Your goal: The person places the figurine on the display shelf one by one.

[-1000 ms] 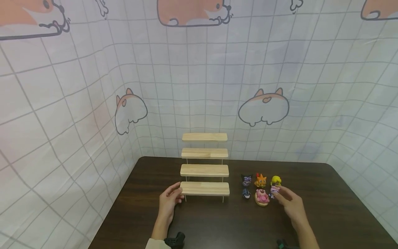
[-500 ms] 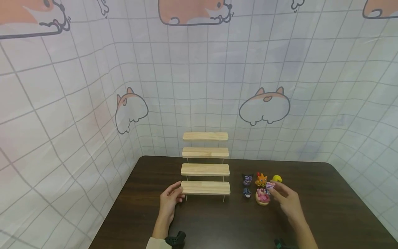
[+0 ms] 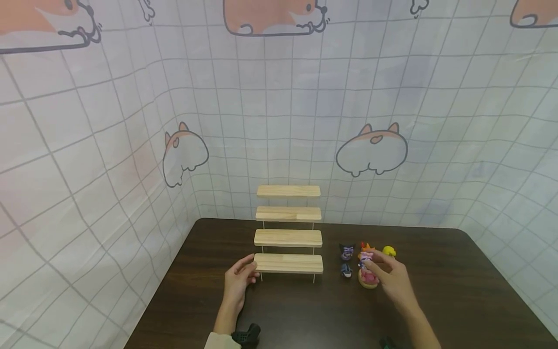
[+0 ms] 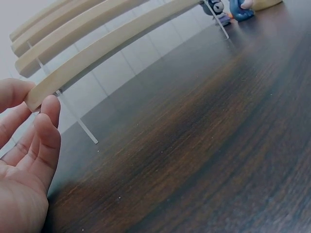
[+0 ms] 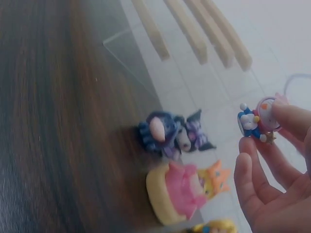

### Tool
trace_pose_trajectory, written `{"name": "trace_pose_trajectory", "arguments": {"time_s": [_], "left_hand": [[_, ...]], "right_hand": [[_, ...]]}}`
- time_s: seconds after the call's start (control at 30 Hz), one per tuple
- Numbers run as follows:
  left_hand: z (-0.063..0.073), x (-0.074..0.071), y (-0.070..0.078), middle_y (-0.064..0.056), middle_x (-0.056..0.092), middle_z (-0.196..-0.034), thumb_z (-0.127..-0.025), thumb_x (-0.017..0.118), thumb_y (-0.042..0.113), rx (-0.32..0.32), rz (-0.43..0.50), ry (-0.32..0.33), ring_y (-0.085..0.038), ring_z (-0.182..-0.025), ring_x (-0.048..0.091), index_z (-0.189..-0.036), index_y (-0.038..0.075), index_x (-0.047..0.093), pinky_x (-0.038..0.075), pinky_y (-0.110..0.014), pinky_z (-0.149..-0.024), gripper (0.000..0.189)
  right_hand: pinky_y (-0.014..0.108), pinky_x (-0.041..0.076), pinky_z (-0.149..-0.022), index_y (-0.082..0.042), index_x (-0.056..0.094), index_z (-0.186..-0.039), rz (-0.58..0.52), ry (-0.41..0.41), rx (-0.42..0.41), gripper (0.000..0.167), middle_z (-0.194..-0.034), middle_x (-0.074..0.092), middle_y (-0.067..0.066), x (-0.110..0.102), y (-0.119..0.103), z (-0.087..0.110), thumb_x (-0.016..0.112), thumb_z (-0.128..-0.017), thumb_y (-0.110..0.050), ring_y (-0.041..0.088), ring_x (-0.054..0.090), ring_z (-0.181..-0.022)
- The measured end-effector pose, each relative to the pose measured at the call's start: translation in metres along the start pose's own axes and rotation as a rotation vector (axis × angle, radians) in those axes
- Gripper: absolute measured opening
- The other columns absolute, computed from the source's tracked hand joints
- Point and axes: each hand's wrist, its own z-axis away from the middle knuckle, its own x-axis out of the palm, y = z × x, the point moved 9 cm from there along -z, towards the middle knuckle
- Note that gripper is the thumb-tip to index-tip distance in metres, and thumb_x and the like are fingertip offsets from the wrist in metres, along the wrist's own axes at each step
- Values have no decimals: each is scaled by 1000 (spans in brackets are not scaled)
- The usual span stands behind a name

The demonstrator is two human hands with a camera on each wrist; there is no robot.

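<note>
At the left end of the lowest board of a four-step wooden display shelf (image 3: 288, 264), my left hand (image 3: 236, 285) pinches the board's corner. The left wrist view shows fingers above and below that board (image 4: 121, 46), its thin clear leg close by. My right hand (image 3: 397, 281) holds a small figurine (image 5: 250, 121) in white, blue and pink between thumb and fingers, raised off the table. In the head view it overlaps an orange figurine (image 3: 365, 245) and a pink bear figurine (image 3: 368, 279) on a yellow base, hiding parts of both.
A black-eared purple figurine (image 3: 347, 252) and a blue one (image 3: 346, 270) stand between the shelf and the pink bear. A yellow-topped figurine (image 3: 389, 250) is behind my right hand. The dark wooden table (image 3: 301, 310) ends at a grid-patterned curtain (image 3: 287, 126).
My right hand has lifted the small figurine from the right of the group and carried it left, over the pink bear. My left hand stays on the shelf.
</note>
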Motion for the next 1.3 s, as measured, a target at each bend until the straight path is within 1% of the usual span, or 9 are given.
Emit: {"name": "trace_pose_trajectory", "arguments": {"time_s": [0.1, 0.2, 0.3, 0.4, 0.5, 0.6, 0.67, 0.87, 1.3], "left_hand": [[0, 0, 0, 2, 73, -91, -97, 72, 15, -3, 0, -3, -9, -74, 68, -135, 1, 64, 54, -21, -63, 42], [1, 0, 0, 2, 73, -91, -97, 71, 15, -1, 1, -5, -9, -74, 68, -135, 1, 64, 54, -21, -63, 42], [1, 0, 1, 3, 73, -90, -97, 71, 15, 1, 3, -6, -9, -74, 69, -135, 1, 64, 54, -21, -63, 41], [1, 0, 1, 3, 74, -89, -97, 71, 15, 1, 2, -7, -9, -73, 69, -135, 1, 64, 54, -21, -63, 41], [0, 0, 0, 2, 74, -89, -97, 72, 15, 1, 1, -5, -9, -73, 69, -135, 2, 64, 54, -21, -63, 41], [-1, 0, 0, 2, 74, -90, -97, 71, 16, 4, -3, -5, -10, -74, 69, -135, 2, 64, 54, -21, -63, 41], [-1, -1, -1, 2, 74, -90, -98, 71, 17, 7, -6, -7, -9, -74, 69, -136, 1, 64, 54, -22, -62, 42], [-1, -1, -2, 3, 73, -91, -97, 71, 15, 11, 7, -8, -9, -73, 69, -135, 0, 63, 54, -21, -62, 42], [-1, -1, -2, 3, 73, -92, -96, 72, 14, 3, 11, -1, -9, -73, 69, -134, 2, 65, 54, -20, -62, 40]], "right_hand": [[27, 59, -76, -6, 67, -132, -34, -22, -32, 41, -117, 70, 17, 8, -10, -1, 71, -98, -29, 2, 66, -90], [29, 58, -63, -3, 66, -131, -106, -65, -51, 40, -108, 70, 20, 19, -19, -2, 72, -98, -24, 7, 66, -75], [26, 50, -47, -2, 64, -132, -169, -119, -47, 41, -102, 69, 23, 29, -26, -4, 71, -98, -22, 11, 55, -55], [19, 37, -41, -6, 65, -133, -178, -145, -47, 41, -106, 69, 22, 37, -33, -5, 72, -97, -25, 8, 44, -50], [19, 44, -50, -8, 66, -134, -140, -151, -97, 40, -114, 70, 20, 45, -44, -6, 72, -97, -25, 3, 55, -64], [20, 54, -71, -10, 68, -132, -110, -151, -148, 38, -121, 72, 17, 53, -54, -8, 72, -97, -22, 5, 66, -91], [21, 56, -80, -12, 69, -131, -95, -153, -163, 36, -121, 73, 15, 59, -58, -9, 73, -97, -23, 9, 69, -99], [20, 56, -85, -14, 70, -129, -115, -179, -193, 35, -120, 75, 10, 75, -71, -11, 74, -95, -25, 13, 71, -106], [18, 55, -89, -6, 69, -130, -177, -215, -195, 40, -124, 74, 12, 105, -89, -18, 75, -94, -21, 16, 68, -114]]}}
